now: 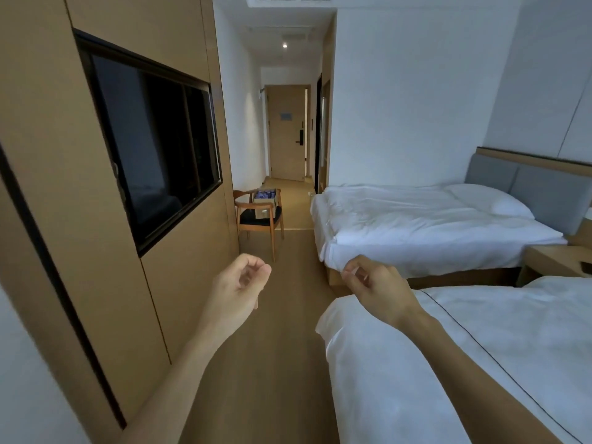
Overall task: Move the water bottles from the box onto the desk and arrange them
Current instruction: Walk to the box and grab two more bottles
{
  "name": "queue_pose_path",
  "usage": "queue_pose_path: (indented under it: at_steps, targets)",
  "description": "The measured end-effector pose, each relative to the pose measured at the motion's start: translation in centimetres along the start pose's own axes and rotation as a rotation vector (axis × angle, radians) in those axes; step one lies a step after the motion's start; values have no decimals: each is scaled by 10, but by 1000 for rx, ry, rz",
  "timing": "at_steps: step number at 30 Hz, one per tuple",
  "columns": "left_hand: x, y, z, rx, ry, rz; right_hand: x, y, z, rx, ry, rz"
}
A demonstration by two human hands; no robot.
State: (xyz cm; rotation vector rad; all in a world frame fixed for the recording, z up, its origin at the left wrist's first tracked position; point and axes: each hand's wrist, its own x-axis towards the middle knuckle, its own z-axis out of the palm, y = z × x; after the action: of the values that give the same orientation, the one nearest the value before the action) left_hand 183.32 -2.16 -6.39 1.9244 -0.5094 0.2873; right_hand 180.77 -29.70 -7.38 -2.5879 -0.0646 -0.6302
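Both hands are empty: left hand point(242, 278) and right hand point(373, 283) hang forward with fingers loosely curled, holding nothing. By my reading nothing is done yet — no bench is in view. A cardboard box point(265, 205) sits on the chair point(259, 219) seat, well ahead. Inside it the water bottles point(265, 194) seem to stand upright — too small to be sure.

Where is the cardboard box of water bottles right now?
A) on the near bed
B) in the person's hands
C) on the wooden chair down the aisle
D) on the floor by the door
C: the cardboard box sits on the seat of the wooden chair, far beyond both empty hands.
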Motion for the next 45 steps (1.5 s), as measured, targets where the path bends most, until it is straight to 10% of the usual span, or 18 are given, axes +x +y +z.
queue_pose_path:
  at_steps: [45]
  targets:
    - [829, -399, 121, 86, 20, -77, 850, 293, 350, 74, -90, -78]
